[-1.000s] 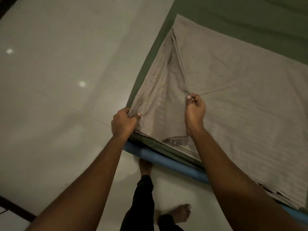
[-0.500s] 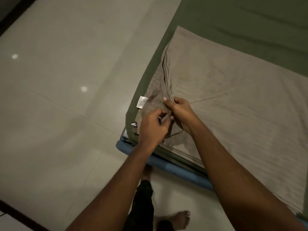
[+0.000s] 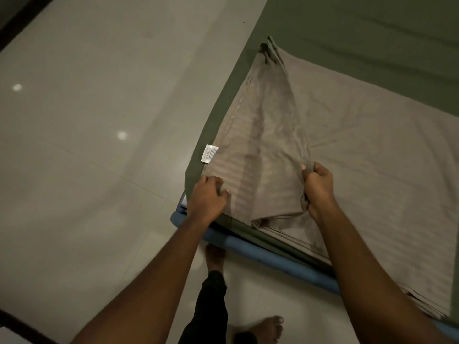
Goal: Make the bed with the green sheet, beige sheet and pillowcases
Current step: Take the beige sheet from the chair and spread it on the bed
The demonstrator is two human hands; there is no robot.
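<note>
A folded beige striped sheet (image 3: 360, 155) lies on the green sheet (image 3: 360, 33) that covers the bed. Its near-left part is lifted into a tented fold running toward the far corner. My left hand (image 3: 207, 198) pinches the beige cloth at the bed's near corner, beside a white care label (image 3: 209, 154). About an arm's width to the right, my right hand (image 3: 318, 187) grips a bunched fold of the same sheet. No pillowcases are in view.
The blue bed frame edge (image 3: 260, 254) runs along the near side below the sheets. Pale glossy floor tiles (image 3: 99, 145) fill the left. My bare feet (image 3: 263, 328) and a dark trouser leg stand close to the frame.
My hands were together at the corner half a second ago; they have since spread apart, stretching the beige fold wider. The right hand moved right, the left stayed near the corner.
</note>
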